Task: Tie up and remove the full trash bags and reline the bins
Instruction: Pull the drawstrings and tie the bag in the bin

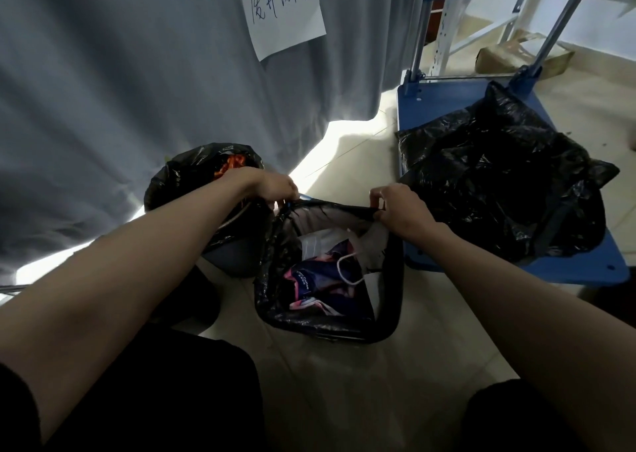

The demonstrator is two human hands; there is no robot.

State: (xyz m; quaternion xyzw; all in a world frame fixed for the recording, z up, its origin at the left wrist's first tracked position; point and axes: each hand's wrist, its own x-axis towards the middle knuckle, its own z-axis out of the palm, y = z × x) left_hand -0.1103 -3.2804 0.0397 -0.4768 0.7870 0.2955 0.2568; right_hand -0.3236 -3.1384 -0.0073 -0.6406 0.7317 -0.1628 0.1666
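A black trash bag (275,300) lines the bin on the floor in front of me, filled with paper, a dark printed bag and a white cord. My left hand (275,186) pinches the far left part of its rim. My right hand (399,207) grips the far right part of the rim, and the edge is pulled taut between both hands. To the left stands a second bin with a black bag (179,176) holding orange waste, partly hidden by my left forearm.
A blue platform cart (430,97) stands at the right with loose black bags (499,183) piled on its deck. A grey curtain (120,73) with a handwritten paper sign (282,7) hangs behind the bins. Pale floor tiles (413,365) lie around.
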